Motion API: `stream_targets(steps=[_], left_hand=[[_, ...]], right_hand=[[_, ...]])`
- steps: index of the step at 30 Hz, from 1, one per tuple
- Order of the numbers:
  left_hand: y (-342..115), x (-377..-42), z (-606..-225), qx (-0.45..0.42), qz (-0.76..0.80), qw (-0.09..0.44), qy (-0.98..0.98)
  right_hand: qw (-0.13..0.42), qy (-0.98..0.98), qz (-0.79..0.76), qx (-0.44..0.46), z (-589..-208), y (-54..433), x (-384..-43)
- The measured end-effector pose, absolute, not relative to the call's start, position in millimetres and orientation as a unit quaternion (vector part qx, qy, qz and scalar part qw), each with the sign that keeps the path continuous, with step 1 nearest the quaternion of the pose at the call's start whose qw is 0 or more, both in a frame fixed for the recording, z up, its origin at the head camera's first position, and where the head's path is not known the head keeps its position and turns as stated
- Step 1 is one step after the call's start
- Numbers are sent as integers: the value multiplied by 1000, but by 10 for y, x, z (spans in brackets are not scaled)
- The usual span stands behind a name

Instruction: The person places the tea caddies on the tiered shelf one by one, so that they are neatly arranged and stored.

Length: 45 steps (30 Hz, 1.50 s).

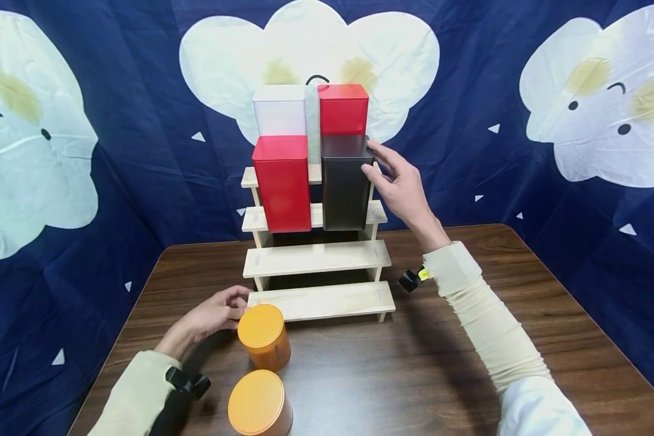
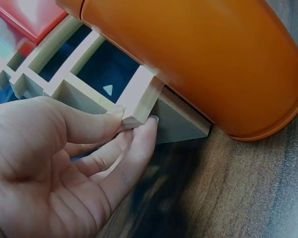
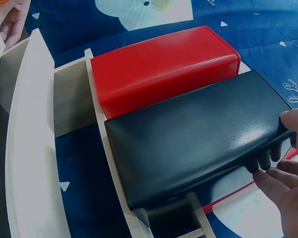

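My left hand (image 1: pixel 215 316) pinches the left end of the lowest board (image 2: pixel 141 94) of a stepped wooden rack (image 1: pixel 316 258) between thumb and fingertips. On an upper step stands a tall black tin (image 1: pixel 346 188). The thumb of my right hand (image 1: pixel 403 188) touches the tin's upper right edge, while its fingers lie along the right side. Left of the black tin, on the same step, stands a tall red tin (image 1: pixel 282 188). Behind them on the top step are a white tin (image 1: pixel 280 112) and another red tin (image 1: pixel 343 112).
Two round orange canisters stand on the wooden table in front of the rack's left end, a farther canister (image 1: pixel 264 339) close to the lowest board and a nearer canister (image 1: pixel 257 402). A dark blue cloth (image 1: pixel 463 145) with white cloud shapes hangs behind and beside the table.
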State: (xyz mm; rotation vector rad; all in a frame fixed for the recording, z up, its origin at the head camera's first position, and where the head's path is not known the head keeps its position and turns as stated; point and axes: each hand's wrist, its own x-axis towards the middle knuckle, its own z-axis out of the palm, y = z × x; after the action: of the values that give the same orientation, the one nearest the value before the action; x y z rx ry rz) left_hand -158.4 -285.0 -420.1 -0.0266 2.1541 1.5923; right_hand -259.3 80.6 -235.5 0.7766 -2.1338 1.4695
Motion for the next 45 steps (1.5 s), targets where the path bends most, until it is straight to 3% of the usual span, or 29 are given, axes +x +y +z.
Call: stream_targets(steps=[10,21,34,45], left_hand=[[-2858,-1594,-4227,-2,586,230,777],[-2873,-1602,-4242,-13,583,224,781],[-2861,-1585,-4210,-10,578,225,784],[-2858,-1575,-4209,-7,581,225,783]], right_hand=[[231,-761,539,279,-2588,855,-2921],[223,-757,545,282,-2411,791,-2654],[228,-744,557,290,-2634,829,-2934],[203,-737,573,294,-2462,766,-2644]])
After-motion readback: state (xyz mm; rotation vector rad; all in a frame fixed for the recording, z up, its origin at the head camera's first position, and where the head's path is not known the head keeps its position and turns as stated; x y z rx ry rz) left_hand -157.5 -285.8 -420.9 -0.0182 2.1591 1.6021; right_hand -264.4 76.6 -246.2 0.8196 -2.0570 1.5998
